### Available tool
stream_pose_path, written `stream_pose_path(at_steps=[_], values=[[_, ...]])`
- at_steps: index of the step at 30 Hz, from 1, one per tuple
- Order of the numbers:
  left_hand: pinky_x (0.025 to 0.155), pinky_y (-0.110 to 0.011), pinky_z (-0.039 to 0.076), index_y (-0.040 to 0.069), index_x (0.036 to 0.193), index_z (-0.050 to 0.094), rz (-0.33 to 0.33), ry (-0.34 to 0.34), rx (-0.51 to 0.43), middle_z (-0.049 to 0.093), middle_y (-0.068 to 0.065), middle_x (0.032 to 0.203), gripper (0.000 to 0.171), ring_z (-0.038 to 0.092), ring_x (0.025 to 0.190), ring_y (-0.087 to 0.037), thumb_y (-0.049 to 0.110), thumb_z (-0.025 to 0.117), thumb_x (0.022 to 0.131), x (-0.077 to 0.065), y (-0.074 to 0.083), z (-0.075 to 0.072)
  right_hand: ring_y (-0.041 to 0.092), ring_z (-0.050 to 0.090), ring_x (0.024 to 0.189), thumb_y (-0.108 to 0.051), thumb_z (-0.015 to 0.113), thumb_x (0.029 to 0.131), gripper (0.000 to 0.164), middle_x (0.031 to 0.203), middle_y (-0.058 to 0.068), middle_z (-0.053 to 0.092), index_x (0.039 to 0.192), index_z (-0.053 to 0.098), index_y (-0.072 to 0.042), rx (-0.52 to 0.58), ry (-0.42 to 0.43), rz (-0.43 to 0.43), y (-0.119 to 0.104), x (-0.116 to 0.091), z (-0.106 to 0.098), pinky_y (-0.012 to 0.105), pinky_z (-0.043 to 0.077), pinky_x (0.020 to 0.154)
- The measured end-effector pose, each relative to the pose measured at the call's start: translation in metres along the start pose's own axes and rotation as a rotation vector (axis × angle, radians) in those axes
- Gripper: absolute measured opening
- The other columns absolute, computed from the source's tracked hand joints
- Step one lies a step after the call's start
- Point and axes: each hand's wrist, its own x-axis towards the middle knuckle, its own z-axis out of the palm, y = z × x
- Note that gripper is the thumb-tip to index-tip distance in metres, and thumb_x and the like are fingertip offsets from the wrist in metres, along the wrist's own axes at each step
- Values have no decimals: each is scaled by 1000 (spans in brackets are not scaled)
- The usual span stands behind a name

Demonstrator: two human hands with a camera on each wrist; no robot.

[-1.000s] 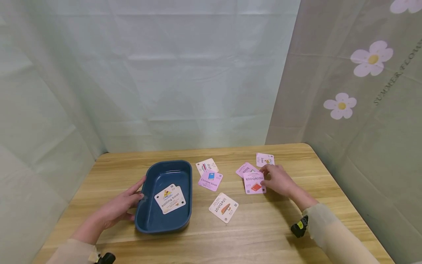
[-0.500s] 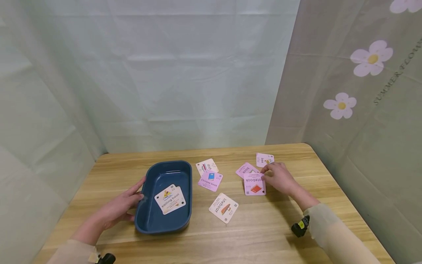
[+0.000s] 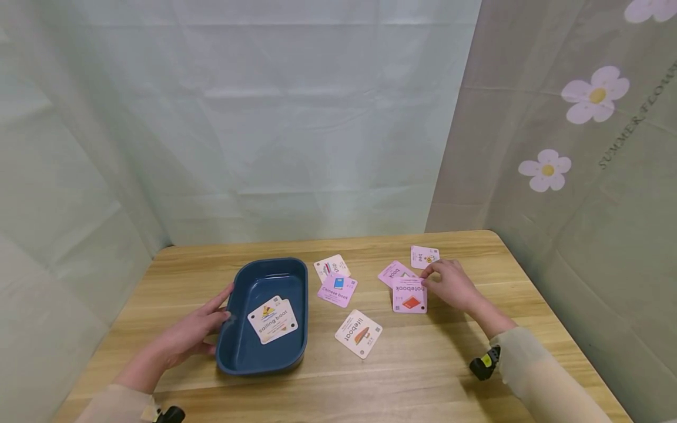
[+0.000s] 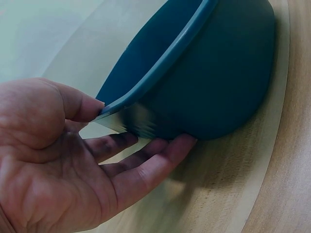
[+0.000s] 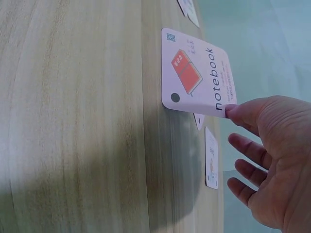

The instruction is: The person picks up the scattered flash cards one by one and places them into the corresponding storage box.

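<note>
A purple notebook card [image 3: 409, 295] is pinched by its corner between thumb and finger of my right hand [image 3: 451, 286]. In the right wrist view the card [image 5: 194, 73] stands tilted over the table, and the hand's other fingers [image 5: 248, 148] hang loose. My left hand [image 3: 193, 329] touches the left side of a dark blue tub [image 3: 227, 355], its fingers loosely extended. Seen from the left wrist, the thumb is at the rim and the fingertips lie against the tub's outer wall [image 4: 218, 73]. A sailing boat card [image 3: 268, 320] lies in the tub, partly over another card.
Behind the notebook card is a partly covered purple book card [image 3: 391, 271], with a bee card [image 3: 420, 257] farther back. A Chinese book card [image 3: 337, 291] overlaps a ship card [image 3: 328, 264]. The lifeboat card [image 3: 359, 335] lies nearer me. Curtains hang behind the table.
My right thumb and finger have shifted to the notebook card's upper corner, and the card has moved slightly towards me. The left hand and tub stay put.
</note>
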Motion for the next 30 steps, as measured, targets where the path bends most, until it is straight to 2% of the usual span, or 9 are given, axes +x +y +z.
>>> stream_pose_path(at_steps=[12, 23, 30], values=[[78, -47, 57, 36, 165, 1, -6, -1, 4, 15, -36, 160, 72, 48, 129, -50, 22, 44, 109, -1, 1, 0, 38, 47, 116, -18, 71, 95, 4, 120, 13, 66, 95, 71, -15, 20, 6, -3, 1, -5, -6, 55, 38, 94], [81, -49, 58, 37, 165, 0, 6, -13, -9, 13, -35, 161, 71, 38, 136, -57, 22, 43, 110, 0, -1, -1, 39, 46, 121, -20, 69, 97, 7, 122, 15, 64, 95, 71, -13, 54, -4, 6, -3, -8, -10, 57, 37, 97], [80, -49, 58, 37, 165, 1, 5, -9, -13, 13, -34, 161, 71, 40, 135, -55, 21, 43, 110, -1, 0, 1, 38, 46, 119, -21, 68, 97, 8, 121, 15, 64, 95, 70, -13, 53, -11, 16, -5, -9, -10, 54, 38, 93]])
